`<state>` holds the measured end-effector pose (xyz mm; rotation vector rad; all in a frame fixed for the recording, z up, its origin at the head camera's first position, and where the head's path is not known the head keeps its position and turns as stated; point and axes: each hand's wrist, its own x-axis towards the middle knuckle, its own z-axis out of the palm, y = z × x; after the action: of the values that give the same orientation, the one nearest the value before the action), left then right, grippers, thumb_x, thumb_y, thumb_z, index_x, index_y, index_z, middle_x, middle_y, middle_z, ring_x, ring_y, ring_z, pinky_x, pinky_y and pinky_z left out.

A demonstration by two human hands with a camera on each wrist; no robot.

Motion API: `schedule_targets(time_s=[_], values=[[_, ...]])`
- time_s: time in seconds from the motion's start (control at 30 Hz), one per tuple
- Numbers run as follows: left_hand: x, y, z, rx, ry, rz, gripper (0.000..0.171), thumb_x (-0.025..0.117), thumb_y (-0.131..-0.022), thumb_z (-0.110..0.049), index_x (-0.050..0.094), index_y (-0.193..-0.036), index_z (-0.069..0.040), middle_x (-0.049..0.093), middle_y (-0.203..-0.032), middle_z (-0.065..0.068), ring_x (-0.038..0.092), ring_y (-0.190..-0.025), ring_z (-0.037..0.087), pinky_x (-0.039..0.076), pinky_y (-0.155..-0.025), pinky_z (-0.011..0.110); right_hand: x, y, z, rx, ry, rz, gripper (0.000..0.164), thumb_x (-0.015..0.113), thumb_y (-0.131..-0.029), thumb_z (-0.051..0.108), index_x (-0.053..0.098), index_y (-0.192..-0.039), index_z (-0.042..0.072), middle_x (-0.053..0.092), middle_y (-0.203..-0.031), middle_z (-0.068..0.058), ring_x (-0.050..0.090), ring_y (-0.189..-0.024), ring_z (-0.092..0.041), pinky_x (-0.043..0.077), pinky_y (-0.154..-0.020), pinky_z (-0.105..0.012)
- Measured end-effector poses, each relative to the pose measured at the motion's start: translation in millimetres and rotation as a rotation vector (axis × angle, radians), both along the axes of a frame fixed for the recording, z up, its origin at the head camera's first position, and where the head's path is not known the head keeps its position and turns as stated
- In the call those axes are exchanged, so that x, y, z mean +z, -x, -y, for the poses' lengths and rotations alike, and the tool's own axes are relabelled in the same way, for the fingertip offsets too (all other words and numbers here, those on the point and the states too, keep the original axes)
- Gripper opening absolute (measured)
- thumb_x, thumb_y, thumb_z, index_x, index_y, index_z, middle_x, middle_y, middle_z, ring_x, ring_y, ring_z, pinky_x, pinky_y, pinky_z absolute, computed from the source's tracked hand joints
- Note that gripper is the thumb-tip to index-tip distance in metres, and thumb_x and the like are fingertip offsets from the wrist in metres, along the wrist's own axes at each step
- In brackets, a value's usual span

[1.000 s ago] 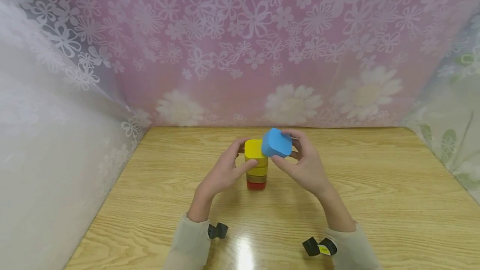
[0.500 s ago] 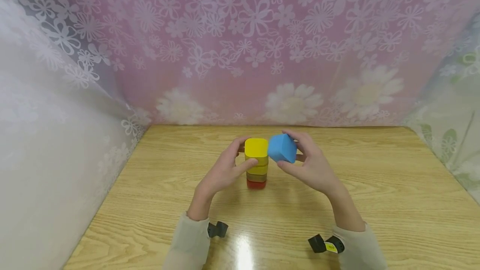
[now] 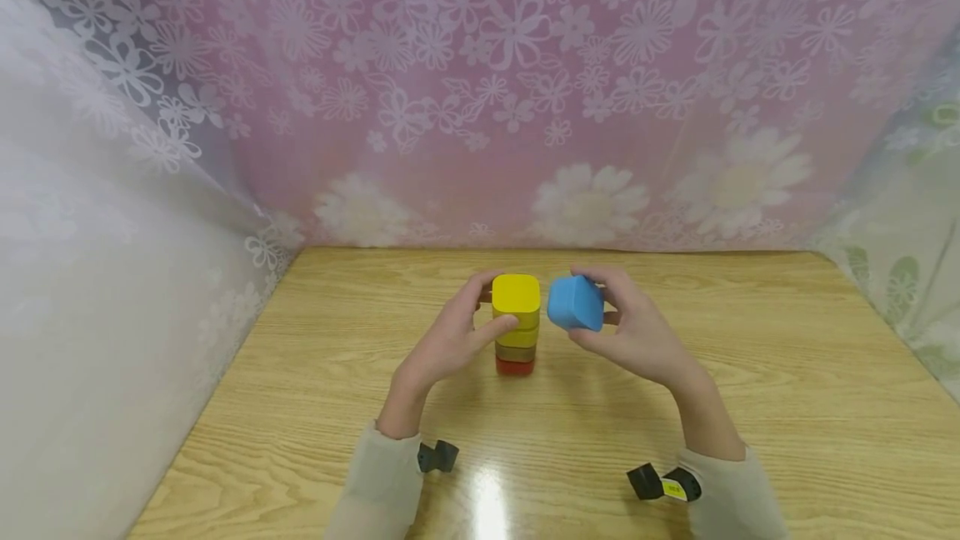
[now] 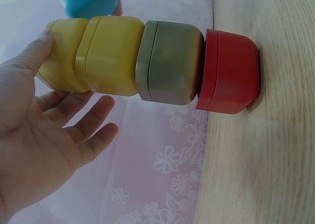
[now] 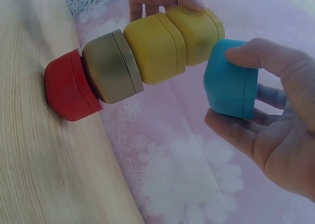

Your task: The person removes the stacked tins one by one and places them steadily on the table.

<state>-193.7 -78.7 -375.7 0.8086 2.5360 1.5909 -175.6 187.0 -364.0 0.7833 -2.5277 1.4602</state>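
Note:
A stack of small rounded boxes with lid seams stands upright on the table. At its foot is a red box [image 4: 231,71], then an olive box [image 4: 172,61], a yellow box [image 4: 115,54] and another yellow box [image 3: 516,295] on top. My left hand [image 3: 453,332] holds the top yellow box, thumb on the near side and index finger behind; in the left wrist view the lower fingers are spread off the stack. Just right of the stack, my right hand [image 3: 630,327] grips a blue box [image 5: 231,81] between thumb and fingers, tilted and raised off the table.
The wooden table [image 3: 750,373] reaches back to a pink flowered curtain [image 3: 480,107]. Pale sheets hang at the left [image 3: 112,273] and right sides. Black wrist cameras sit at both sleeves.
My right hand has moved right and slightly down, taking the blue box from over the stack's edge to beside it and turning it. The left hand keeps its hold on the top yellow box.

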Motion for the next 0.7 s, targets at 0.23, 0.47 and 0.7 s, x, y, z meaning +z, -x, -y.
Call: schedule_targets(time_s=[0.23,0.47,0.7], values=[[-1.5,0.9,-0.6,0.008,-0.006,0.006,0.063,0.068,-0.096,-0.030,0.039,-0.149,-0.012,0.052,-0.139,0.002,0.052,-0.122,0.021,0.037,-0.109,0.050,-2.2,1.9,-3.4,0.006,-0.073,0.054,0.072,0.079,-0.082,0.003,0.043,-0.144,0.006,0.045,-0.144,-0.016,0.051,-0.122,-0.042,0.054,-0.088,-0.056],[-1.4,1.0,-0.6,0.007,-0.010,0.004,0.062,0.068,-0.096,-0.029,0.040,-0.148,-0.012,0.052,-0.138,0.001,0.052,-0.121,0.021,0.036,-0.109,0.052,-6.0,3.1,-4.4,0.029,-0.114,0.097,0.071,0.078,-0.083,0.004,0.042,-0.143,0.005,0.045,-0.143,-0.018,0.052,-0.119,-0.042,0.053,-0.089,-0.057],[-1.5,0.7,-0.5,0.003,-0.016,0.005,0.062,0.068,-0.096,-0.029,0.039,-0.148,-0.013,0.051,-0.139,0.002,0.052,-0.122,0.022,0.035,-0.109,0.055,-9.7,5.3,-7.0,0.044,-0.174,0.122,0.070,0.078,-0.083,0.006,0.043,-0.143,0.003,0.046,-0.142,-0.017,0.053,-0.117,-0.038,0.055,-0.088,-0.052]])
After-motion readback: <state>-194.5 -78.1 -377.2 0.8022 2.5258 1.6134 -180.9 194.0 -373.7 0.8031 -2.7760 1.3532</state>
